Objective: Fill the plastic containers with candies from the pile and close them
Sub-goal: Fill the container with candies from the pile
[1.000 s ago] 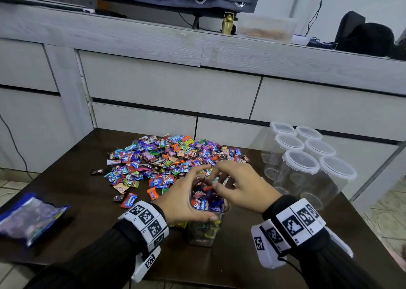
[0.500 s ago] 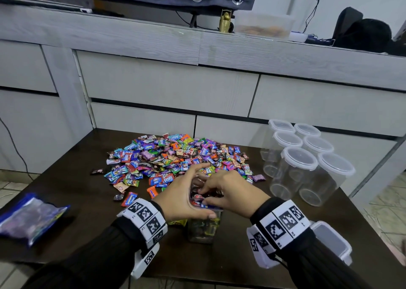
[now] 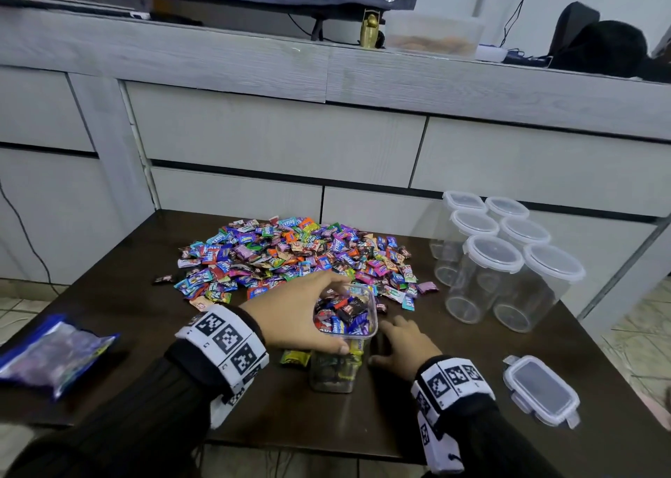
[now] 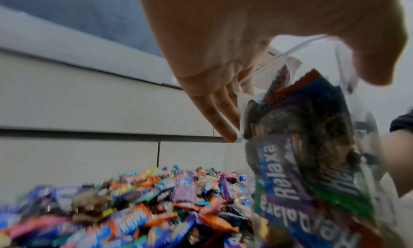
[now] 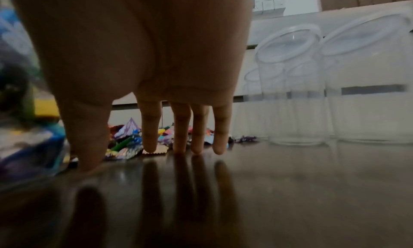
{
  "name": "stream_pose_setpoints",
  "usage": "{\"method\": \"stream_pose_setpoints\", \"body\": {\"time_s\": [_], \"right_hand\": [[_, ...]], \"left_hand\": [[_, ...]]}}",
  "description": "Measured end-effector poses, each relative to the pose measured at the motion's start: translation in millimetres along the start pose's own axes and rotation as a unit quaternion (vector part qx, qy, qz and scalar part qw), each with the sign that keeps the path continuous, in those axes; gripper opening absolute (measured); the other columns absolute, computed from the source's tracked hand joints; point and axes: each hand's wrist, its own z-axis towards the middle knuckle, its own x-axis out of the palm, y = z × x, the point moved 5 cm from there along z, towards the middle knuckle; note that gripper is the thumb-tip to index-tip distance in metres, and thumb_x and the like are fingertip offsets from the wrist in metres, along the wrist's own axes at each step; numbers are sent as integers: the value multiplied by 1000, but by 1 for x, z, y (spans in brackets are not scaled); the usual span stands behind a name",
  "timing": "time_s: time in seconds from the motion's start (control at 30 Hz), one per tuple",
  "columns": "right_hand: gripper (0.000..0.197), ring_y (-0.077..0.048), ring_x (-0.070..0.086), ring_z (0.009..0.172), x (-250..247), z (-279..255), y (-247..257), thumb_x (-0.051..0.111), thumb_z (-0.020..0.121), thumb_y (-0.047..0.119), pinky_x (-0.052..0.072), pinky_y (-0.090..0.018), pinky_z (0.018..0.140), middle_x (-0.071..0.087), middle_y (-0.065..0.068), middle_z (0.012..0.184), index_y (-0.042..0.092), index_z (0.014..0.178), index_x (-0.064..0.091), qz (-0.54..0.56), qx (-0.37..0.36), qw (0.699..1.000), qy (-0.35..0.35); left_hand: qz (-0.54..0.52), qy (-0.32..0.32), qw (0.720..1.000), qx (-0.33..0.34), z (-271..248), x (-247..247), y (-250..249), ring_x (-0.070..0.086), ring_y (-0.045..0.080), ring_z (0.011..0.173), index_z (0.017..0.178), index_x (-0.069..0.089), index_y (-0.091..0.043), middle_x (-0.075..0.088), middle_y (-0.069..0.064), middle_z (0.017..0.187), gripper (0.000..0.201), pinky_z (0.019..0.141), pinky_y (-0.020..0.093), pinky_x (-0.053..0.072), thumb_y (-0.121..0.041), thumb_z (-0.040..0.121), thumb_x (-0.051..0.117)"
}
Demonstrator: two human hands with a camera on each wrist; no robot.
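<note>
My left hand [image 3: 290, 314] is wrapped around the rim of the open container [image 3: 345, 336], thumb on the near side and fingers curled over the far edge, which I judge is there to steady it, since it stands tall and narrow near the front of the counter [image 3: 109, 317] and is packed with wrappers up to the brim; the left wrist view shows those fingers [image 4: 219, 114] lying against the clear wall with the candies pressed tight inside; my right hand [image 3: 403, 343] is spread flat and holding nothing, fingertips [image 5: 196, 145] resting on the dark surface just right of the container, probably on its way to the lid [image 3: 541, 390], which lies on its own toward the right front corner, well apart from the container; closing looks like the step in hand, and heaped wrappers at the top could keep the lid from seating; the candy pile [image 3: 290, 256] sits just behind the container, touching or nearly touching it, with a few loose pieces straying toward my right hand; six empty lidded containers [image 3: 497, 270] stand clustered at the right rear, close enough to the path to the lid that a careless sweep could knock one; a blue bag [image 3: 54, 354] lies at the left edge, out of the way.
</note>
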Motion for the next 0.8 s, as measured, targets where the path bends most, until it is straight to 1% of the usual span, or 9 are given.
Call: {"method": "stream_pose_setpoints", "body": {"time_s": [0.1, 0.23, 0.3, 0.4, 0.5, 0.53, 0.6, 0.67, 0.8], "right_hand": [[62, -27, 37, 123, 5, 2, 2, 66, 79, 49, 43, -42, 97, 40, -7, 129, 25, 132, 44, 3, 9, 1000, -2], [61, -25, 36, 125, 4, 3, -1, 67, 79, 51, 43, -43, 99, 39, -5, 131, 26, 131, 44, 6, 14, 1000, 9], [61, -24, 36, 125, 3, 3, -1, 67, 79, 52, 43, -42, 98, 39, -4, 130, 27, 130, 45, 10, 15, 1000, 10], [60, -24, 36, 125, 1, 3, -1, 68, 78, 51, 42, -42, 100, 39, -4, 131, 26, 128, 46, 16, 16, 1000, 14], [60, -23, 36, 126, -1, 3, -1, 71, 76, 50, 41, -43, 100, 39, -3, 131, 29, 127, 47, 25, 17, 999, 18], [60, -23, 36, 126, -1, 3, -1, 71, 76, 50, 41, -43, 101, 39, -3, 131, 30, 127, 47, 26, 18, 999, 18], [60, -23, 36, 126, -2, 4, 0, 71, 76, 51, 41, -43, 101, 39, -2, 131, 31, 127, 47, 25, 19, 999, 20], [59, -23, 35, 127, -2, 4, 1, 71, 76, 51, 41, -42, 102, 39, -2, 132, 32, 127, 47, 25, 18, 999, 19], [59, -22, 35, 128, -2, 4, 1, 71, 76, 50, 40, -42, 103, 38, -2, 134, 34, 127, 48, 31, 18, 999, 23]], "left_hand": [[81, 21, 996, -5, 2, -5, -6, 45, 6, 123, 148, 27, -29, 42, -12, 139, 101, 95, 20, 35, -65, 68, 75], [102, 37, 994, -16, -9, -15, -7, 46, 8, 118, 141, 36, -23, 45, -9, 130, 90, 99, 23, 39, -60, 70, 77], [95, 37, 994, -27, -22, -23, 1, 46, 5, 114, 136, 39, -23, 46, -10, 126, 85, 97, 19, 39, -54, 69, 80], [102, 38, 993, -51, -46, -36, 19, 49, 1, 101, 127, 41, -27, 49, -14, 115, 80, 86, 14, 40, -49, 64, 83], [104, 46, 989, -92, -74, -56, 41, 56, -1, 95, 122, 41, -31, 54, -16, 109, 79, 87, 22, 47, -49, 58, 83], [103, 49, 988, -107, -83, -63, 49, 56, -3, 95, 123, 40, -35, 55, -18, 109, 80, 87, 21, 48, -50, 56, 82], [101, 53, 984, -134, -100, -78, 65, 56, -8, 96, 120, 39, -43, 56, -20, 109, 79, 86, 15, 47, -52, 52, 79], [107, 49, 979, -165, -115, -93, 81, 56, -7, 97, 116, 39, -45, 56, -18, 109, 78, 83, 10, 44, -52, 50, 78], [99, 20, 972, -210, -135, -113, 105, 58, 6, 103, 117, 41, -39, 57, -7, 115, 85, 95, 28, 48, -58, 40, 73]]}}
